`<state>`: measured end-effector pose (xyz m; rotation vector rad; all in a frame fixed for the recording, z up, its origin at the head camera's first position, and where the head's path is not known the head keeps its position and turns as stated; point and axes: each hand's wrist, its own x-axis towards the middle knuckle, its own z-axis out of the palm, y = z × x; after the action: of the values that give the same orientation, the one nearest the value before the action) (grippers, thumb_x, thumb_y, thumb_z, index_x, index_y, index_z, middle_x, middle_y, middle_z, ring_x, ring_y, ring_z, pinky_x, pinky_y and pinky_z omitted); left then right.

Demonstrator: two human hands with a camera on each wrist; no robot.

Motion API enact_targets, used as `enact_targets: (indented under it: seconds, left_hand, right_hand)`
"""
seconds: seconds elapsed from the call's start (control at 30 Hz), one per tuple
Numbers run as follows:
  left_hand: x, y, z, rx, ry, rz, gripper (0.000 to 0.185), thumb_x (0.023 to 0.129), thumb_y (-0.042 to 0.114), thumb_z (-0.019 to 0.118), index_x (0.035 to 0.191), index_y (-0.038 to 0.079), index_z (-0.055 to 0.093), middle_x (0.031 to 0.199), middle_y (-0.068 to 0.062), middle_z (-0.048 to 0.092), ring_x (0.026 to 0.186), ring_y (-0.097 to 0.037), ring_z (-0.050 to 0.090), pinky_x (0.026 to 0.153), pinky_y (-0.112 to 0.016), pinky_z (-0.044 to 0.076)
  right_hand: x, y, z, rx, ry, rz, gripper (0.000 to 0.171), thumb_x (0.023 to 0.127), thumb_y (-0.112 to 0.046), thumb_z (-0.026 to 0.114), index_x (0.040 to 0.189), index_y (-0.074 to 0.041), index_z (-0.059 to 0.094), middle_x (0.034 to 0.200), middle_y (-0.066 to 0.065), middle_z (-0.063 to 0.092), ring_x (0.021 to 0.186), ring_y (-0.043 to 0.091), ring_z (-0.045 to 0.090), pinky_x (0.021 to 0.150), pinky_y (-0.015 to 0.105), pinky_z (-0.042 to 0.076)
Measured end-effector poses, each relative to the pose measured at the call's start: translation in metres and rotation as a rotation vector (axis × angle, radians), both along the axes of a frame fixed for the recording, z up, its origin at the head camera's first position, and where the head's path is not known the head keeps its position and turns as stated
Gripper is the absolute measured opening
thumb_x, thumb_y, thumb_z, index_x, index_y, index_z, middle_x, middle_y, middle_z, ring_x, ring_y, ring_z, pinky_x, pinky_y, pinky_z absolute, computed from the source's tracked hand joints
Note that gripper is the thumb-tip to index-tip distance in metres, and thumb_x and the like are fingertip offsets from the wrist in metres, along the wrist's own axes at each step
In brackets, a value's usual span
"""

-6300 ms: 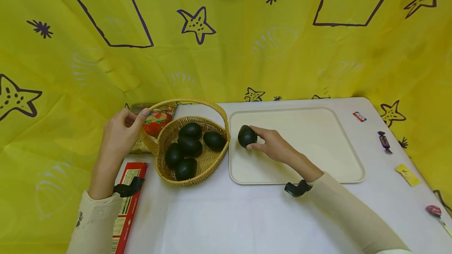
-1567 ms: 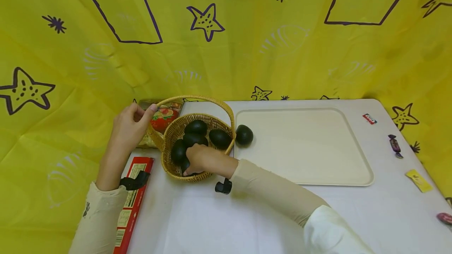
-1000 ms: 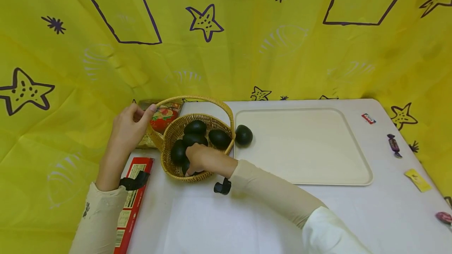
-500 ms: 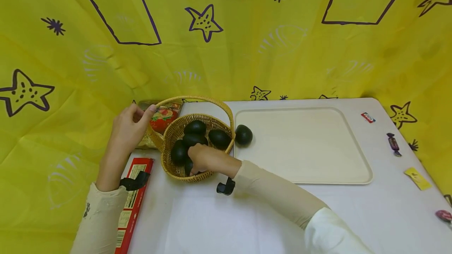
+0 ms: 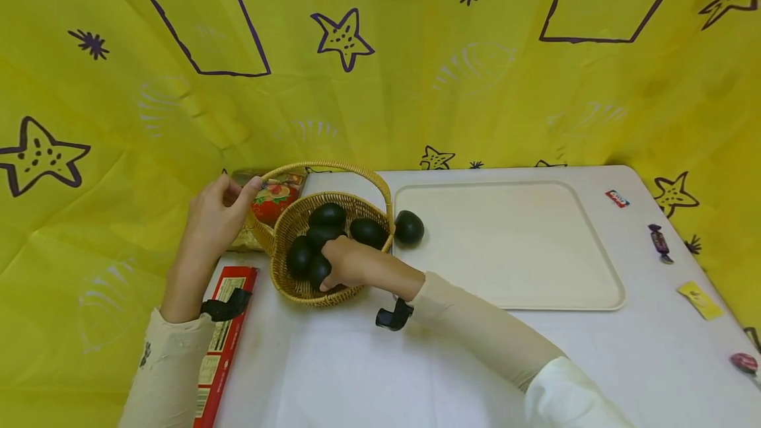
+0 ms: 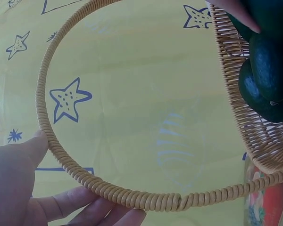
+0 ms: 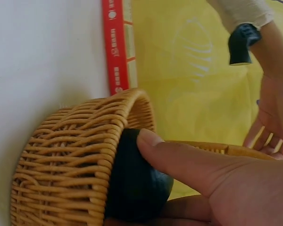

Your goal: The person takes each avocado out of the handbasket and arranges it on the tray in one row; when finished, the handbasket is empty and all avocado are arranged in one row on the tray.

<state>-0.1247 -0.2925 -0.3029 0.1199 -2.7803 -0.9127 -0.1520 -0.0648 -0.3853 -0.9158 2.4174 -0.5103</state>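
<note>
A yellow patterned cloth (image 5: 416, 104) is hanging behind the wicker basket (image 5: 291, 291), and the white bench (image 5: 357, 368) is spreading out underneath it. Just right of the basket, the cream tray (image 5: 511, 249) is lying flat, presumably so both are sitting within the same arm's reach. Over on the basket's near left, a long red box (image 5: 224, 349) is lying partly under the left sleeve, while a food packet (image 5: 275, 203) is resting behind the basket's left side.

Now the hands! Left of the basket, the left hand (image 5: 217, 216) is pinching the tall handle (image 6: 96, 185), thumb on one side, fingers on the other; that grip seems to be steadying the basket. Inside, at the basket's near right, the right hand (image 5: 357, 263) is gripping a dark avocado (image 5: 319, 273), thumb on one face and fingers opposite, likely because smooth, round fruit is needing pressure from both sides.

Four other avocados (image 5: 327, 214) are nestling in the basket, and a lone avocado (image 5: 409, 228) is sitting just right of it, at the tray's edge. Well right of the basket, beyond the tray, a yellow sachet (image 5: 700, 300), a lollipop (image 5: 744, 362), a purple twist-wrapped sweet (image 5: 660, 243) and a red-and-blue sweet (image 5: 617, 198) are lining the bench's edge, perhaps leaving the middle free for the arms.
</note>
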Motion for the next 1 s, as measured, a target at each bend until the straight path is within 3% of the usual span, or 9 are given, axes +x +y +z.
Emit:
enact_targets:
  seconds: [0.17,0.27,0.57,0.73,1.0]
  left_hand:
    - [0.000,0.000,0.000,0.000,0.008,-0.005,0.060,0.107,0.060,0.049,0.105,0.000,0.060,0.110,-0.021,0.062,0.104,-0.039,0.058,0.084,-0.048,0.044]
    - [0.000,0.000,-0.001,0.001,0.011,-0.006,0.060,0.107,0.059,0.049,0.105,0.000,0.060,0.110,-0.021,0.062,0.104,-0.039,0.058,0.084,-0.048,0.044]
    - [-0.001,-0.002,-0.002,-0.003,0.005,-0.007,0.060,0.107,0.060,0.049,0.106,0.001,0.060,0.111,-0.022,0.061,0.104,-0.040,0.057,0.083,-0.048,0.044]
    - [0.000,-0.001,-0.001,-0.004,0.006,-0.010,0.060,0.107,0.060,0.048,0.105,0.001,0.059,0.110,-0.022,0.061,0.103,-0.040,0.057,0.082,-0.048,0.044]
    - [0.000,-0.001,-0.001,-0.011,0.024,-0.018,0.059,0.108,0.059,0.049,0.102,0.001,0.059,0.108,-0.022,0.062,0.101,-0.039,0.058,0.081,-0.047,0.043]
  right_hand:
    - [0.000,0.013,0.004,-0.049,0.000,-0.001,0.070,0.093,-0.036,0.083,0.148,-0.001,0.058,0.146,0.013,0.063,0.128,0.024,0.065,0.096,0.031,0.056]
    - [0.001,0.023,0.007,-0.089,-0.007,-0.003,0.077,0.094,-0.036,0.082,0.154,0.001,0.050,0.156,0.015,0.054,0.140,0.028,0.057,0.105,0.034,0.053]
    - [0.010,0.063,0.011,-0.248,0.048,-0.003,0.081,0.095,-0.033,0.082,0.158,0.002,0.044,0.155,0.017,0.055,0.133,0.024,0.062,0.101,0.034,0.055]
    - [0.015,0.086,0.013,-0.345,0.072,-0.005,0.080,0.094,-0.027,0.083,0.158,0.002,0.043,0.160,0.016,0.050,0.137,0.024,0.060,0.108,0.038,0.051]
    - [0.020,0.131,0.017,-0.380,0.072,-0.074,0.082,0.095,-0.029,0.081,0.159,0.001,0.041,0.161,0.014,0.049,0.143,0.024,0.054,0.114,0.042,0.047]
